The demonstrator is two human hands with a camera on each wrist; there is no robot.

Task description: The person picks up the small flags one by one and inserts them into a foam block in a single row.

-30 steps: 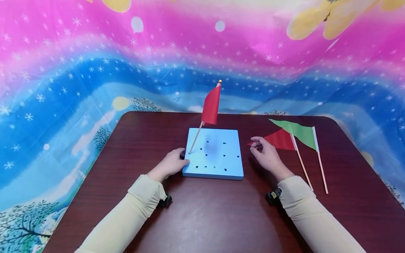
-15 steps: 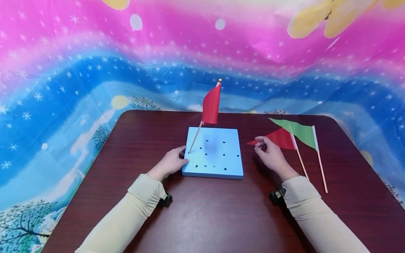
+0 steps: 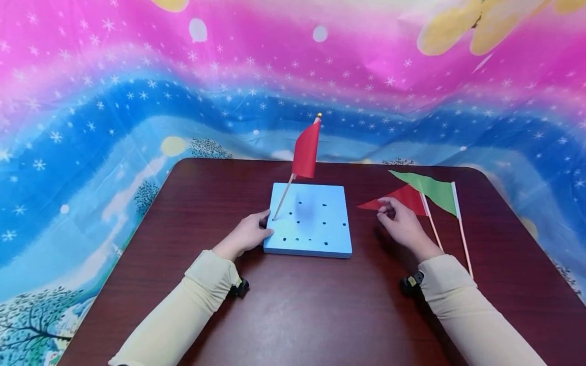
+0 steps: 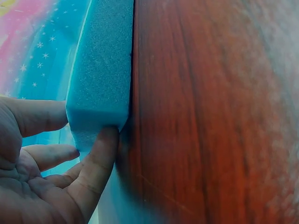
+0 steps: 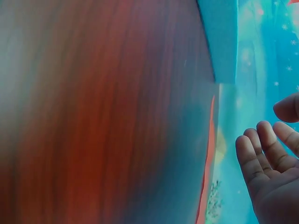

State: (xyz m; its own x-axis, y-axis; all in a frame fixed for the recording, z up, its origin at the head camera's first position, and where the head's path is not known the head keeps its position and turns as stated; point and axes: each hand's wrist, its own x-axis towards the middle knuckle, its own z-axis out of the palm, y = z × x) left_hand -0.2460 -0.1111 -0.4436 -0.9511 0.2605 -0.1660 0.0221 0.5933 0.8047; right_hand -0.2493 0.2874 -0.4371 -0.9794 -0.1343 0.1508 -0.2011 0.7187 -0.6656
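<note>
A square light-blue foam board (image 3: 311, 195) with several holes lies on the table. A red flag (image 3: 305, 152) on a thin stick stands tilted in a hole at its left edge. My left hand (image 3: 244, 233) holds the board's left edge, thumb on top, fingers against the side (image 4: 100, 151). My right hand (image 3: 403, 223) hovers right of the board, holding nothing, fingers loosely bent, in front of a lying red triangular flag (image 3: 409, 195). In the right wrist view the fingers (image 5: 268, 144) are apart from everything. A green triangular flag (image 3: 435, 190) lies beside the red one, partly over it.
The dark wooden table (image 3: 320, 310) carries the board and flags. The lying flags' sticks point toward the front right, partly behind my right hand and sleeve (image 3: 458, 290). A patterned pink-and-blue cloth (image 3: 256, 112) hangs behind the table.
My right hand has drifted rightward from beside the board, over the lying red flag, uncovering its tip. The left hand and the board hold their places.
</note>
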